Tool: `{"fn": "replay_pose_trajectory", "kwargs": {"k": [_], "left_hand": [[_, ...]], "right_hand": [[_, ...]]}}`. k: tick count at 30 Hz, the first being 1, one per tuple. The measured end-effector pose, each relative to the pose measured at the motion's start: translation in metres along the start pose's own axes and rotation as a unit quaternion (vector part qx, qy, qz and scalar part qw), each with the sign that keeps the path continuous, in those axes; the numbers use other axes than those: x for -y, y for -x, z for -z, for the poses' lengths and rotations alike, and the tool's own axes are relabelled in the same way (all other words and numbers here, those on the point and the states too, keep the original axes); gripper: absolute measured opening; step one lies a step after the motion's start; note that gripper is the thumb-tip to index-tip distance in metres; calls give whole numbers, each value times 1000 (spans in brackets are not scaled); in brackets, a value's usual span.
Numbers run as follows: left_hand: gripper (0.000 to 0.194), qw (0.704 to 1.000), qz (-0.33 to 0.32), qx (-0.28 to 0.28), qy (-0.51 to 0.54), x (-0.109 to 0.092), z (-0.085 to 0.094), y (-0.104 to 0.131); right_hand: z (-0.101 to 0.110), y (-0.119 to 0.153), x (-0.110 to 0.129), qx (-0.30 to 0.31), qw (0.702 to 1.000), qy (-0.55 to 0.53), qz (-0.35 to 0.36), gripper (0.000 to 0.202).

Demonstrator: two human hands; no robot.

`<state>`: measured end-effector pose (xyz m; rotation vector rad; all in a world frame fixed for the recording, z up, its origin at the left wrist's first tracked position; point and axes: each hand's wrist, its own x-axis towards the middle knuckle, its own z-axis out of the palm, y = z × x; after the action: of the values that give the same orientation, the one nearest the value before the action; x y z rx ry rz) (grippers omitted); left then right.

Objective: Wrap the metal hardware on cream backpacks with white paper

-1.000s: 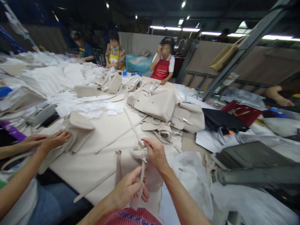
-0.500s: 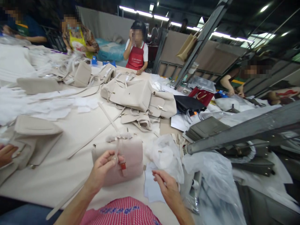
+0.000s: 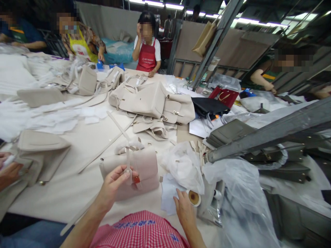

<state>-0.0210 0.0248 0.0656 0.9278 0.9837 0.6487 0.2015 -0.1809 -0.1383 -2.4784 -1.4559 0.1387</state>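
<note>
A pale pink-beige handbag (image 3: 147, 165) lies in front of me, with a red patch by its front strap. My left hand (image 3: 116, 181) pinches a narrow beige strap (image 3: 128, 158) over the bag's front, near the strap's rounded end. Low on the right, my right hand (image 3: 184, 206) is open, fingers stretched over the edge of some white paper (image 3: 169, 194). Just beside those fingers is a small round container (image 3: 193, 198) with something brown inside. A wrapped handle (image 3: 129, 146) rises from the bag's top.
Beige handbags (image 3: 152, 100) are piled beyond my bag. Crumpled clear plastic (image 3: 184, 165) and a slanting metal post (image 3: 269, 129) stand right, near dark green bags (image 3: 230, 136). Another person's hand (image 3: 10, 174) works on a beige bag (image 3: 42, 151) at left. Several co-workers are around the table.
My right hand has moved down toward the paper, and the round container now shows beside it. My left hand keeps its pinch on the strap. The view has shifted slightly.
</note>
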Motion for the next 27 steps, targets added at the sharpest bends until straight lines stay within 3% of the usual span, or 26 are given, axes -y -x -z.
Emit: {"fn": "replay_pose_trajectory", "kwargs": {"k": [9,19,25,27], "left_hand": [[29,1000,-3,-2,-3,0,4,3],[31,1000,9,-7,-5,-1,4,3],[30,1000,12,-12,7,-4,2,4],[30,1000,12,-12,3,-3,0,3]], "right_hand": [[-12,-9,0,4,1000,-13,10,15],[0,1,-1,-33,999,-16,20,26],[17,23,-35,-74,990,86,-78,51],[19,24,-47,-69,988,112,-82,54]]}}
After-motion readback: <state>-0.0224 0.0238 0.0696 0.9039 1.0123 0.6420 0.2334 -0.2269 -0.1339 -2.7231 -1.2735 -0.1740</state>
